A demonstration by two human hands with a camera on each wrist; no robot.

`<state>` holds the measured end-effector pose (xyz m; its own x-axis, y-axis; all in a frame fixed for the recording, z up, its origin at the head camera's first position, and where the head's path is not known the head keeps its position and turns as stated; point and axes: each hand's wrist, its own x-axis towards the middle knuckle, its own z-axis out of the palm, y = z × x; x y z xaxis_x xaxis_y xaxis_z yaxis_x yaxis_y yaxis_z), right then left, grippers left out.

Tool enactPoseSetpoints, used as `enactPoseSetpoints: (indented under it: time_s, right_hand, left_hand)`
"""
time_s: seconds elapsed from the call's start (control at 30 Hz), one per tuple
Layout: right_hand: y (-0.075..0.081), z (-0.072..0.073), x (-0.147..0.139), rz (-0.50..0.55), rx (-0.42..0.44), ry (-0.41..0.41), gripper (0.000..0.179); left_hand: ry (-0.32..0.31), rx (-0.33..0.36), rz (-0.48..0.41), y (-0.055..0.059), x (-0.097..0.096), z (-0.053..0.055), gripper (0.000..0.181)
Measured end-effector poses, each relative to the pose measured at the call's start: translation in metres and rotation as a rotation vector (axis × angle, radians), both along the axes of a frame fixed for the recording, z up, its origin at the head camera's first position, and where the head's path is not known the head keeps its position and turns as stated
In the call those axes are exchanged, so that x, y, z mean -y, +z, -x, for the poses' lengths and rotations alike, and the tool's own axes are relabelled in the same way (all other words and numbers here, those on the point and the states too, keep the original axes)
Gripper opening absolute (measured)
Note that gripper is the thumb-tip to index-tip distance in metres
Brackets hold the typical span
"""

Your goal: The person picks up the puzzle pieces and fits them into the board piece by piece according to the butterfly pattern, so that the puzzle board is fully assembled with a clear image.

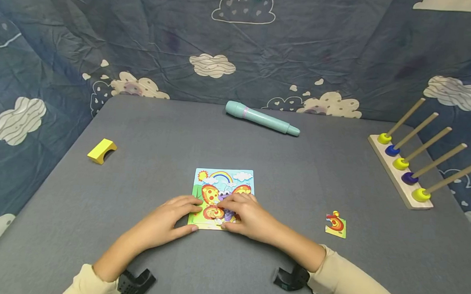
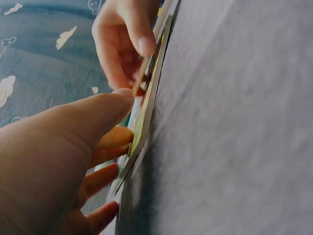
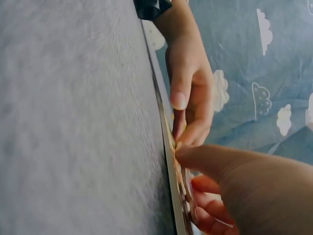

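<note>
A butterfly jigsaw puzzle board (image 1: pixel 218 175) lies flat in front of me, with a rainbow and sun along its top. My right hand (image 1: pixel 249 216) covers its lower right part and pinches a puzzle piece (image 2: pixel 141 76), which tilts slightly above the board in the left wrist view. That piece seems to carry the orange swirl of the lower left wing. My left hand (image 1: pixel 167 221) rests at the board's left edge with fingers spread, its thumb tip close to the piece. A loose puzzle piece (image 1: pixel 336 225) with a red-orange swirl lies to the right.
A yellow arch block (image 1: pixel 101 150) sits at the left. Toward the back lies a teal toy microphone (image 1: pixel 261 118). On the right stands a wooden peg stacker (image 1: pixel 402 173) with yellow and blue rings. Cloud-print cloth (image 1: pixel 177 37) hangs behind the grey table.
</note>
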<state>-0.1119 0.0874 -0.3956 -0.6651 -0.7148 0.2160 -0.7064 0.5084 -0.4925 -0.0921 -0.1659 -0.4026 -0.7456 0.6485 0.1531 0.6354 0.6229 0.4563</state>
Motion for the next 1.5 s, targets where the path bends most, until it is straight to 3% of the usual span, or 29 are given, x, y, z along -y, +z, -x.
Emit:
enactPoseSetpoints:
  time_s: [0.27,0.47,0.67,0.9,1.07,1.17,1.3,1.5]
  right_hand:
    - [-0.005,0.002,0.007,0.003,0.048,-0.030,0.038]
    - [-0.008,0.002,0.010,0.013,0.083,-0.061,0.039]
    - [-0.008,0.000,0.012,0.005,0.037,-0.068,0.041]
    - [-0.001,-0.006,0.009,-0.117,-0.029,-0.031,0.052]
    - [0.001,-0.007,0.005,-0.173,0.010,-0.002,0.058]
    - [0.003,-0.006,-0.001,-0.136,0.087,0.013,0.060]
    - [0.012,-0.006,-0.014,0.000,0.172,0.030,0.060]
    - [0.039,-0.014,-0.052,0.112,0.150,-0.033,0.063]
  left_hand:
    - [-0.018,-0.074,0.050,-0.001,-0.003,-0.004,0.047]
    - [-0.049,-0.114,0.062,-0.002,-0.002,-0.005,0.044]
    - [-0.034,-0.113,0.049,-0.003,-0.002,-0.006,0.040]
    - [-0.028,-0.111,0.045,-0.003,-0.002,-0.006,0.040]
    - [-0.027,-0.112,0.039,-0.005,-0.002,-0.005,0.039]
    - [-0.027,-0.110,0.029,-0.006,-0.003,-0.005,0.039]
    - [-0.030,-0.122,0.012,-0.007,-0.004,-0.004,0.038]
    - [-0.033,-0.145,0.001,-0.008,-0.005,-0.003,0.039]
